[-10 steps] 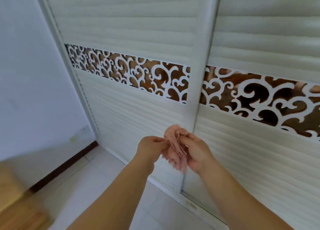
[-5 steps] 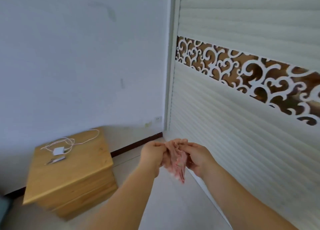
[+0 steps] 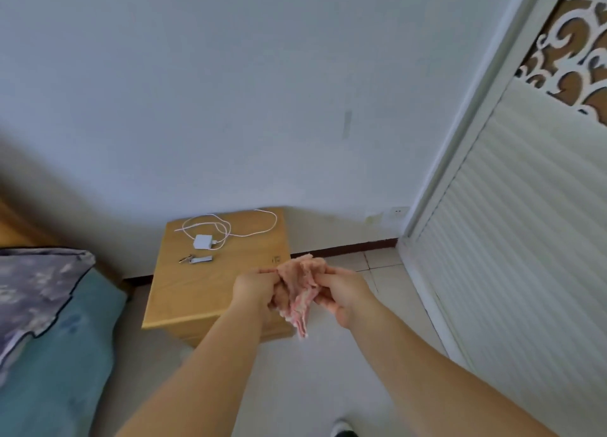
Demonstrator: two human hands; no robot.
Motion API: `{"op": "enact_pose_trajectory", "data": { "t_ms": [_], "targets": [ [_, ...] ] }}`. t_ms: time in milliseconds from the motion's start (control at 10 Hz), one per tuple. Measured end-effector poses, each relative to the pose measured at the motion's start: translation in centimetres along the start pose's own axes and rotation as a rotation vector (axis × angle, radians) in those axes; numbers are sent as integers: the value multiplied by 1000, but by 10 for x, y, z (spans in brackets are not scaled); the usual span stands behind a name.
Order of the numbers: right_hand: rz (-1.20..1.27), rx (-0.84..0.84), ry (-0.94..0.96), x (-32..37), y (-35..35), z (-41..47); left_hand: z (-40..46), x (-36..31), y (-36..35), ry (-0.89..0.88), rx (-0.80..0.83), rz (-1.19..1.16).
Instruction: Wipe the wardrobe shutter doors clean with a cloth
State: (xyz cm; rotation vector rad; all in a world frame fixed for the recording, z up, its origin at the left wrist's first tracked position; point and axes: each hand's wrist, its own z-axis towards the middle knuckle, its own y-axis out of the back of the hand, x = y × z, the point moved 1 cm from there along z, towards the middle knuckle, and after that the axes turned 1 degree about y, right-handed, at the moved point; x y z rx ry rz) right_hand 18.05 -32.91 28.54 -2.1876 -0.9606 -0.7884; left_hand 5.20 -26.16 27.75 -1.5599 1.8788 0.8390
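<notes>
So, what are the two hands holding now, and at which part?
Both hold the pink cloth: the left hand pinches its left upper edge, the right hand its right upper edge; the rest hangs down.

One head-worn view looks forward and down, close over both forearms — wall ahead, wardrobe shutter door at right.

Bedside cabinet, floor, bed

Wooden bedside cabinet against the wall, standing on pale tiled floor. On top: white charger with looped cable, and beside it small metal keys. At left, bed with teal sheet and patterned pillow.
</notes>
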Motion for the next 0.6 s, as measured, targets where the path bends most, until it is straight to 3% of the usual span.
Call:
{"op": "enact_pose_trajectory", "data": {
  "t_ms": [300,400,600],
  "targets": [
    [-209,68,-65,25,-55,95,78,-33,17,78,-198,-117],
    [-340,-23,-46,35,-62,117,98,-48,22,71,-243,-16],
    [-286,-199,-46,65,-37,131,135,-81,9,36,-194,221]
  ]
}}
